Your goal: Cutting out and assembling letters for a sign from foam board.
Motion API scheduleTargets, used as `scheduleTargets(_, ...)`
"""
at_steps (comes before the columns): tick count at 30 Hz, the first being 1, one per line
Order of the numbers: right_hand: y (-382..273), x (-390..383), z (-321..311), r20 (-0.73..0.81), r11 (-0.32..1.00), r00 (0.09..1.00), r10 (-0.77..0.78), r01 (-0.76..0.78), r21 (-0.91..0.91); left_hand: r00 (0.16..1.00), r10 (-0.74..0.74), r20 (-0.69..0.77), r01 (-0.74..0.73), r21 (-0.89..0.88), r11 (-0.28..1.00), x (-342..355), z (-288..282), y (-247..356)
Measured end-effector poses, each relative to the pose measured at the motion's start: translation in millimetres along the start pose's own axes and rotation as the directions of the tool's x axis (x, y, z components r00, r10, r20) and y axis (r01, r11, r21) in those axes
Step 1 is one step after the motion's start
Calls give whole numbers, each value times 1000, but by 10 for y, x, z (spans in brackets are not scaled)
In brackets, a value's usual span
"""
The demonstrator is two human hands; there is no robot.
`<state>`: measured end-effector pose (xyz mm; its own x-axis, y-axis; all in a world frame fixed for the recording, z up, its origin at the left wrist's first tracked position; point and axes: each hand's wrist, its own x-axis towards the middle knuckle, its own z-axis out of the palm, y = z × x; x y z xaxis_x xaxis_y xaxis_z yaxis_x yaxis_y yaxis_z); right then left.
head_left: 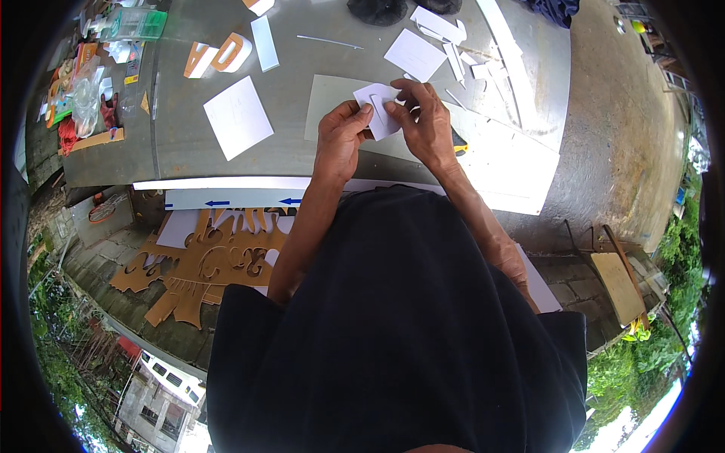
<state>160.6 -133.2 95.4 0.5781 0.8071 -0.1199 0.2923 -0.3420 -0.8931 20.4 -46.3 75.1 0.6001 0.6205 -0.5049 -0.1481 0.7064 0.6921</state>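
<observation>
My left hand (343, 132) grips the left side of a small white piece of board (372, 96), its thumb on the face. My right hand (423, 124) holds the right side, thumb pressed against it and fingers curled over the upper edge. A narrow raised white strip sits on the piece. Beneath them lies a pale grey-green sheet (323, 94) on the grey metal worktable (189, 151). A yellow cutter (461, 147) is partly hidden behind my right wrist. A thin metal rod or ruler (328, 41) lies beyond my hands.
White squares (238, 117), offcuts (453, 64) and orange-edged cut letters (230, 53) lie on the table. Bags and clutter (87, 106) fill its left end. Dark cloth bundles (377, 9) rest at the far edge. Brown cut-out boards (196, 264) lie below the near edge.
</observation>
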Motion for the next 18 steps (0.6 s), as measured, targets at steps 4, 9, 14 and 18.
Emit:
scheduleTargets(4,-30,10,-19,111,923,956,-273,293,-249,1000,24,-18,-24,31,999,12,-10,-24)
scheduleTargets(9,-60,-48,44,128,903,938,-323,346,-254,984,172,-36,-160,228,960,36,-99,-50)
scheduleTargets(14,-12,-4,79,157,959,955,-252,268,-93,994,65,-84,-49,188,981,34,-216,-51)
scheduleTargets(18,30,69,-3,243,960,969,-31,-39,278,976,168,-138,-122,296,948,23,-262,-38)
